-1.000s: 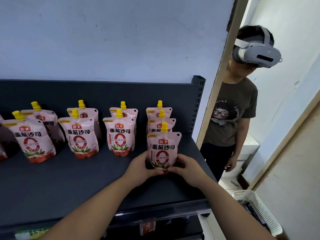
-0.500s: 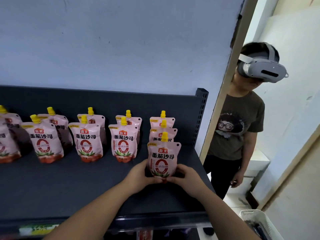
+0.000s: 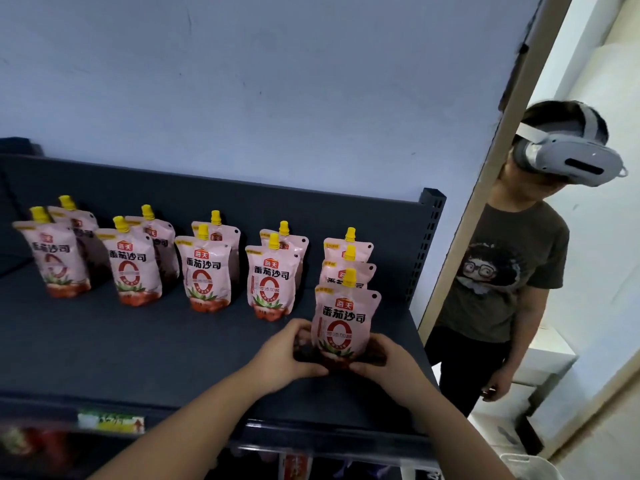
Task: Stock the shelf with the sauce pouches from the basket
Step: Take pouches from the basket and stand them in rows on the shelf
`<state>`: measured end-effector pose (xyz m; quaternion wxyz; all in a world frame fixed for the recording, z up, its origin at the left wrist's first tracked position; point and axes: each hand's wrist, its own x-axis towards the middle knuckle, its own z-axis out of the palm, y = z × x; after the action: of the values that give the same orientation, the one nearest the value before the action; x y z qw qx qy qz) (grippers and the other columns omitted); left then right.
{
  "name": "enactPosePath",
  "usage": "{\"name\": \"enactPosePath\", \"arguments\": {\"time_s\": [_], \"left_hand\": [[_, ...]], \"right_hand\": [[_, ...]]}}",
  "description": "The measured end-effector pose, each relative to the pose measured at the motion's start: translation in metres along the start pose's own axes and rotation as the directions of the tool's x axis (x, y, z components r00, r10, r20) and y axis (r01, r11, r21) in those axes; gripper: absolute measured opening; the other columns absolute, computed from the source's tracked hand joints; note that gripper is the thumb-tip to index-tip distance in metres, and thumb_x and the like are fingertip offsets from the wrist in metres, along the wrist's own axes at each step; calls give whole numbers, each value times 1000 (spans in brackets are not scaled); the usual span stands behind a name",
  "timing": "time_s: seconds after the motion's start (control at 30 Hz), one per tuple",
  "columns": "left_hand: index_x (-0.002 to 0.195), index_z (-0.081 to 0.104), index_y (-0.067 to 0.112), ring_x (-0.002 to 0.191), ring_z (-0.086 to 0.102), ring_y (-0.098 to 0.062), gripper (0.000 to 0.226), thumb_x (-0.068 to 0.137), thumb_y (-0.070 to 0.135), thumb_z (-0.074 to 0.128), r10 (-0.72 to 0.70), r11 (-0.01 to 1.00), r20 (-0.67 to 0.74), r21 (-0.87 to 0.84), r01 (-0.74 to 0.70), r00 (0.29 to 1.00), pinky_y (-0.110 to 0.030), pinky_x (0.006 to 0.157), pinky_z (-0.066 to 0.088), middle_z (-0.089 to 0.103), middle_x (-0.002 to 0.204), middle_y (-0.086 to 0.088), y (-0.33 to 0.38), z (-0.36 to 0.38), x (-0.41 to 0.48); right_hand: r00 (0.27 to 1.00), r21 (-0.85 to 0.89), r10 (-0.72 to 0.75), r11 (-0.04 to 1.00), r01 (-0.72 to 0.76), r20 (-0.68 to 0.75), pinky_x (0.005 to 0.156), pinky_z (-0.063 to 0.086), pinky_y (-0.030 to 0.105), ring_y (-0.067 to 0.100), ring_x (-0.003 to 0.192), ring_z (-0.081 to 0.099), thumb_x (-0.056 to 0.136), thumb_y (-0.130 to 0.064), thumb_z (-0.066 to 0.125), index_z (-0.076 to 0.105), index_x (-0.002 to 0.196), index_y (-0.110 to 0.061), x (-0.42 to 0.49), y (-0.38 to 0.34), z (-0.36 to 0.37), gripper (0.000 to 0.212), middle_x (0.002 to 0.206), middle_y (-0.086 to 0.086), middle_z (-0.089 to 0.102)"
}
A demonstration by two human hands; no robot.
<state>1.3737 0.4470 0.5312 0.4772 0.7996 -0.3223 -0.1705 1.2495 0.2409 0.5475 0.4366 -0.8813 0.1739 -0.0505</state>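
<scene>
A pale blue wall backs a dark grey shelf (image 3: pixel 104 341) that crosses the lower half of the frame. From the left of the frame, four files of pink sauce pouches (image 3: pixel 204 271) with yellow caps stand two deep along its rear. Right of centre, a fifth file holds two pouches, with a third, the front pouch (image 3: pixel 343 320), set ahead of them. It stands upright, its long axis vertical, yellow spout up and printed face toward the camera, its base on the shelf near the right end.

The worker's left hand (image 3: pixel 287 355) curls round the pouch's lower left corner; the right hand (image 3: pixel 388 358) cups the lower right, fingers pinching the base from both sides. The pouch rises directly above and between the two hands, neither plainly nearer. Judged from this, it is being squared up before release, and letting go calls for both hands to draw straight back toward the camera.

At the right of the frame an onlooker (image 3: pixel 502 271) in a headset stands beyond the shelf upright. A corner of a white basket (image 3: pixel 530 467) shows at the lower right.
</scene>
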Motion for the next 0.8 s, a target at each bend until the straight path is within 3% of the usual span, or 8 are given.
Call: {"name": "enactPosePath", "arguments": {"time_s": [0.07, 0.13, 0.27, 0.33, 0.5, 0.67, 0.8], "left_hand": [[125, 50, 31, 112, 55, 1, 77, 60, 42, 90, 0, 998, -5, 65, 1, 1000, -20, 101, 45, 58, 117, 15, -2, -17, -13], [122, 55, 25, 112, 56, -5, 65, 67, 39, 87, 5, 991, -24, 133, -2, 1000, -22, 100, 46, 59, 118, 10, -8, -39, -27], [115, 60, 24, 106, 57, -6, 47, 78, 48, 76, 14, 951, -46, 308, 1, 999, -17, 92, 45, 61, 116, 9, -20, -96, -63], [116, 59, 24, 105, 56, -6, 47, 80, 51, 73, 17, 927, -94, 374, 20, 995, -17, 90, 43, 61, 116, 7, -29, -131, -88], [122, 57, 22, 112, 55, -12, 51, 83, 55, 67, -33, 869, -242, 472, 147, 970, -20, 89, 40, 60, 123, 2, -64, -227, -169], [128, 52, 20, 118, 55, -18, 57, 85, 56, 64, -140, 809, -368, 493, 320, 919, -31, 99, 45, 57, 131, -1, -108, -321, -257], [130, 50, 22, 119, 57, -19, 58, 86, 56, 63, -217, 780, -456, 450, 434, 863, -39, 99, 49, 56, 134, -1, -141, -381, -325]], "right_hand": [[999, -154, 43, 987, -46, -24, 78, 44, 12, -1, 95, 60, 78, -34, 81, 58, 115, -30, -8, -6, -8, 43, 106, -18, 65], [993, -448, 118, 889, -97, 19, 76, 43, 22, 8, 93, 55, 82, -44, 74, 57, 111, -27, -17, -16, -15, 38, 105, -11, 61], [952, -696, 231, 717, -26, 203, 68, 38, 19, 13, 100, 54, 83, -53, 67, 54, 108, -29, -28, -57, 11, 36, 122, -3, 61], [954, -727, 189, 686, 41, 232, 76, 41, 23, 17, 110, 56, 86, -51, 64, 54, 119, -23, -24, -86, 43, 45, 127, 0, 59], [971, -754, -108, 614, 232, 211, 89, 46, 33, 26, 115, 58, 99, -40, 46, 52, 119, -17, -5, -177, 148, 31, 126, 7, 59], [911, -672, -270, 616, 412, 311, 87, 46, 36, 28, 111, 57, 99, -40, 48, 52, 116, -16, 5, -270, 268, 29, 121, 9, 58], [845, -561, -360, 633, 533, 396, 96, 45, 38, 29, 118, 53, 99, -42, 49, 50, 129, -17, -1, -337, 353, 39, 127, 9, 53]]}}
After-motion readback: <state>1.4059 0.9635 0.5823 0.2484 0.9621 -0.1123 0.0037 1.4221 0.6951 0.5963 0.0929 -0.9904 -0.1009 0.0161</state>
